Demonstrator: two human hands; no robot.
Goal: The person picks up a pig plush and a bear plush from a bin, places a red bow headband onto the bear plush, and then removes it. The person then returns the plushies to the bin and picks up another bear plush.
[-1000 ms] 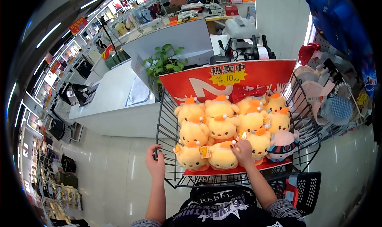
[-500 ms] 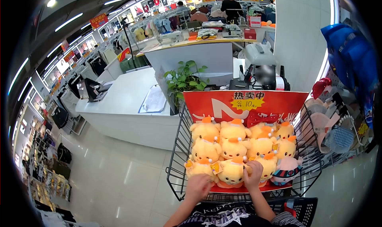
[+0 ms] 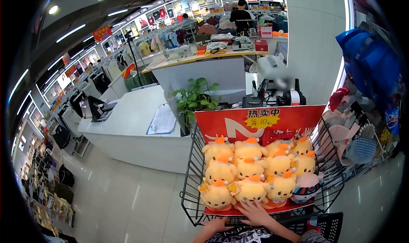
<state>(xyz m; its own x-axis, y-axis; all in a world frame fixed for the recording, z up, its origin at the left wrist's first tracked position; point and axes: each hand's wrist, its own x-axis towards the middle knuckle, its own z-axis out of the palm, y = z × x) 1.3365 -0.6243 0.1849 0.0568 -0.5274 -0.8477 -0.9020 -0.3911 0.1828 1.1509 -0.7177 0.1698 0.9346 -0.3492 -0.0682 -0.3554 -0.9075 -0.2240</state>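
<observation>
At far left, beyond a glossy floor (image 3: pixel 128 179), a black bag (image 3: pixel 66 177) among shop displays. Next, a long white surface (image 3: pixel 115 119) bearing a clipboard with papers (image 3: pixel 163 120), then a leafy plant (image 3: pixel 197 96) behind the wire basket (image 3: pixel 188 209). Inside that basket, yellow plush toys in close rows, with orange hats, facing front. At the left end of the front row, one toy (image 3: pixel 216 196); below it, at the basket's near edge, the left hand (image 3: pixel 216 224), reaching sideways. Cannot tell whether gripping a wire or merely resting. Just right of the first toy, a paper tag (image 3: pixel 232 188), then the front middle toy (image 3: pixel 251 191). At its foot, the right hand (image 3: pixel 255 214), flattened, with spread fingers and nothing grasped; cannot tell whether touching plush or only the red sheet (image 3: pixel 294 208) beneath.

Judging from this pose, engaged in close handling at the front row, nearer to pressing or letting go than to lifting. For any fresh hold, would call for closing those spread fingers around one toy without nudging its tight-packed neighbours.

Further right, another yellow toy (image 3: pixel 281 186), then a pink one (image 3: pixel 306 187) at the row's end; beyond the basket, hanging blue packaging (image 3: pixel 370 68).
</observation>
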